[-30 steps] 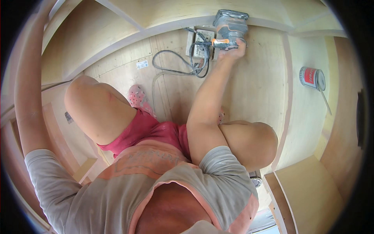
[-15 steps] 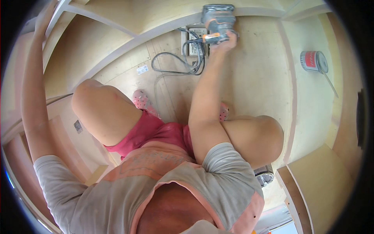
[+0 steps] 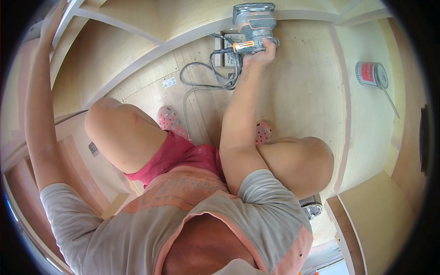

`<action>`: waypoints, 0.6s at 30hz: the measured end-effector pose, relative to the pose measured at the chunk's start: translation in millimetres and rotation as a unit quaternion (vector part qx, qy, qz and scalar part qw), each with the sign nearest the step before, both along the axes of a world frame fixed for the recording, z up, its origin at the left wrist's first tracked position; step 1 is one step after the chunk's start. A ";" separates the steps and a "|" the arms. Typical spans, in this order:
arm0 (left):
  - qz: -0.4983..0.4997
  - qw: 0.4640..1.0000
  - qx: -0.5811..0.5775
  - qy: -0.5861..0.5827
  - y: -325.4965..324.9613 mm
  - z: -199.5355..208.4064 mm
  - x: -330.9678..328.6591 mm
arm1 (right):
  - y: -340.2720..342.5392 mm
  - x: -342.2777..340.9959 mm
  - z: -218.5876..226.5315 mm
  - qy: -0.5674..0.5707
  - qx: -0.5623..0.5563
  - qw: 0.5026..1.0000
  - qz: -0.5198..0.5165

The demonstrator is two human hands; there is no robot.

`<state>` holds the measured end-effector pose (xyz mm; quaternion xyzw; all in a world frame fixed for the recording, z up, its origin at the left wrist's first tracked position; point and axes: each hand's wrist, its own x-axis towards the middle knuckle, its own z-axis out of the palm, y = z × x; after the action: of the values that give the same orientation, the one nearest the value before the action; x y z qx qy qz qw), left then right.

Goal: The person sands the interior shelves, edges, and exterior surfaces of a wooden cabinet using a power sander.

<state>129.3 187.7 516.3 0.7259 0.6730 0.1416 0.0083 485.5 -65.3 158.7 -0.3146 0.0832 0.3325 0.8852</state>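
Observation:
My right hand point(image 3: 261, 54) is closed around the body of a grey and black electric sander point(image 3: 257, 26) with an orange switch. The sander's flat pad faces away from me and meets the pale curved-looking wooden edge point(image 3: 206, 30) of the shelf frame. A dark power cord point(image 3: 215, 68) leaves the sander and loops on the wooden floor beside it. At the far left, my left hand point(image 3: 52, 23) reaches up against a white panel edge point(image 3: 68, 20). Its fingers look stretched along that edge, though their tips are partly cut off at the rim of the view.
A power strip point(image 3: 219, 50) lies under the cord. On the right stands a tin can point(image 3: 367, 73) with a red label and a thin stick point(image 3: 388, 101). Another can point(image 3: 312, 208) is behind my right knee. A wooden box point(image 3: 380, 211) fills the lower right.
The sander and my right hand have shifted slightly left along the wooden edge, and the cord moved with them. My left hand stays at the panel edge.

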 end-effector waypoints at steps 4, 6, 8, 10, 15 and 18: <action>0.043 0.999 -0.023 0.007 -10.6 -2.8 16.8 | -3.9 35.3 -8.7 0.013 -0.007 0.998 0.053; 0.029 0.999 -0.011 0.027 -2.1 2.9 -2.9 | -1.6 52.8 0.5 0.013 -0.014 0.999 0.048; 0.006 0.999 -0.003 0.040 -0.4 1.6 -1.9 | 1.3 73.9 2.2 -0.015 -0.077 0.997 0.008; 0.017 1.000 0.000 0.022 -11.1 -5.4 17.0 | -4.0 98.6 -21.7 -0.038 -0.087 0.995 -0.004; -0.004 0.999 0.010 0.030 9.8 -2.9 -4.3 | -1.5 72.2 -21.0 0.000 -0.051 0.998 -0.028; -0.010 1.000 0.000 0.019 12.2 -4.2 -6.9 | -0.2 55.9 -7.9 -0.078 -0.077 0.993 -0.051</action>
<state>122.4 199.9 512.1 0.7350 0.6660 0.1275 -0.0030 541.4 -65.5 150.7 -0.4018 0.0549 0.2544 0.8780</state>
